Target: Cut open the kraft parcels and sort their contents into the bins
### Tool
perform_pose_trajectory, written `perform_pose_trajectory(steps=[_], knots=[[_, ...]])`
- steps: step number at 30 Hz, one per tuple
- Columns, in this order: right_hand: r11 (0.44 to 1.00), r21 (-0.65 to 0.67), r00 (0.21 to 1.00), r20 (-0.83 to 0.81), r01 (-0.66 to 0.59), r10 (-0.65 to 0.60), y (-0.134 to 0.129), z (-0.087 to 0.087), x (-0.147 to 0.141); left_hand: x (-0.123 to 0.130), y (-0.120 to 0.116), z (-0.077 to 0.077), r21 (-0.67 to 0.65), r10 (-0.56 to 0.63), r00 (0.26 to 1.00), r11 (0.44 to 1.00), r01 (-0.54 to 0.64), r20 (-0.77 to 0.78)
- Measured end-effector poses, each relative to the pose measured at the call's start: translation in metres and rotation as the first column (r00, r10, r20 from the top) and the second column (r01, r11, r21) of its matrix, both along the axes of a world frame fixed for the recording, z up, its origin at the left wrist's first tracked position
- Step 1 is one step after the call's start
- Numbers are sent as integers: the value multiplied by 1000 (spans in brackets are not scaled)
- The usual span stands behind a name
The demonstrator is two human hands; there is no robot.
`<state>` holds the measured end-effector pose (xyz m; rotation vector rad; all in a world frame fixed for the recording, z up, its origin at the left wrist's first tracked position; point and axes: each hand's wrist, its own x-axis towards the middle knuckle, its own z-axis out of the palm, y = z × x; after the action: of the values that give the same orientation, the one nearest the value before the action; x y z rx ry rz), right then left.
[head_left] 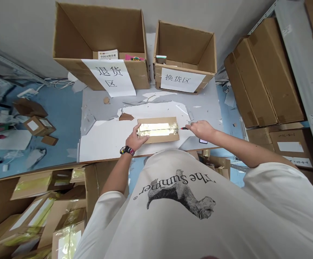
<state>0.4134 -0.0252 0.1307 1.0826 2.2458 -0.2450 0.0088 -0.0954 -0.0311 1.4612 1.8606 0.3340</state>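
Observation:
A flat cardboard box (pixel 156 140) lies on the worktable, with shiny clear tape and a white label strip along its top. My left hand (pixel 136 139) grips its left end, thumb on the near part and fingers at the far corner; a dark patterned watch is on that wrist. My right hand (pixel 201 130) is closed round a slim red-and-black utility knife (pixel 183 128), just off the box's right end. The knife's tip points left at the taped seam; its blade is too small to make out. A phone (pixel 203 141) lies below my right hand, partly hidden.
Two open cartons with paper signs, a larger one (pixel 142 73) and a smaller one (pixel 211 59), stand at the table's back. A big carton (pixel 91 187) of taped parcels is at lower left. Stacked boxes (pixel 269 75) fill the right shelf. Torn paper covers the worktable (pixel 102 144).

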Motion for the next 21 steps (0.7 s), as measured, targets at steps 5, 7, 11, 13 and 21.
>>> perform_pose_trajectory(steps=[5,7,11,13,21], knots=[[1000,15,1000,3,10,-10,5,-7,12,0,-1,-3,18,-1,1000,1000,1,6],[1000,18,1000,-15,23,-22,8,-13,23,0,-1,-6,27,-2,1000,1000,2,20],[996,24,996,-29,81,-80,4,-25,45,-1,-1,-11,37,-9,997,999,6,70],[993,17,993,-24,117,-117,-2,-30,52,-2,-1,-14,42,-14,996,999,10,92],[982,24,981,-48,187,-186,-22,-49,64,-2,-1,-19,65,-41,989,997,32,140]])
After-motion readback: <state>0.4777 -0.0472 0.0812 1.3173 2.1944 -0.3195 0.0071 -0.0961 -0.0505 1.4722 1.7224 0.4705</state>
